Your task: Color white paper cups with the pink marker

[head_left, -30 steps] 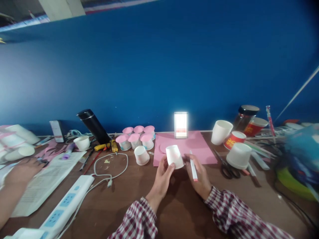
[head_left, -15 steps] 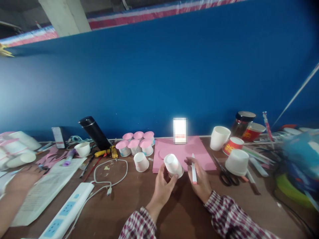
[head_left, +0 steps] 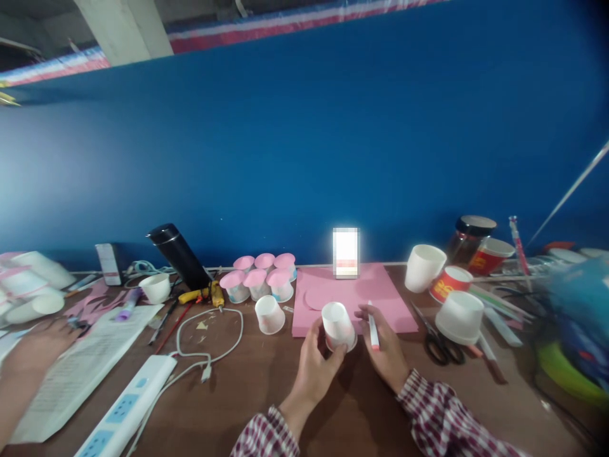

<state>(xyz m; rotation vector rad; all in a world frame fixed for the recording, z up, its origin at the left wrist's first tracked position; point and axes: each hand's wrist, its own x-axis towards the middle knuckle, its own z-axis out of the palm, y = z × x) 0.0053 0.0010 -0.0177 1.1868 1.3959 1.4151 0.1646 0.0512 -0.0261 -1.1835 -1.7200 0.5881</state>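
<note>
A: White cup (head_left: pixel 337 322) — position?
B: Rim down in the left hand (head_left: pixel 314 371), fingers curled round it, near the pink paper (head_left: pixel 392 304). Right hand (head_left: pixel 387 355) part-closed on a white pen (head_left: pixel 373 333).
A: Count?
B: From here: six pink-topped cups (head_left: pixel 259 288); held one plain, standing neighbour (head_left: pixel 269 317) plain — remainder unclear.

A plain blue partition (head_left: pixel 304 146) rises behind the brown table (head_left: pixel 266 406), a pale pillar (head_left: pixel 126 28) beyond it
</note>
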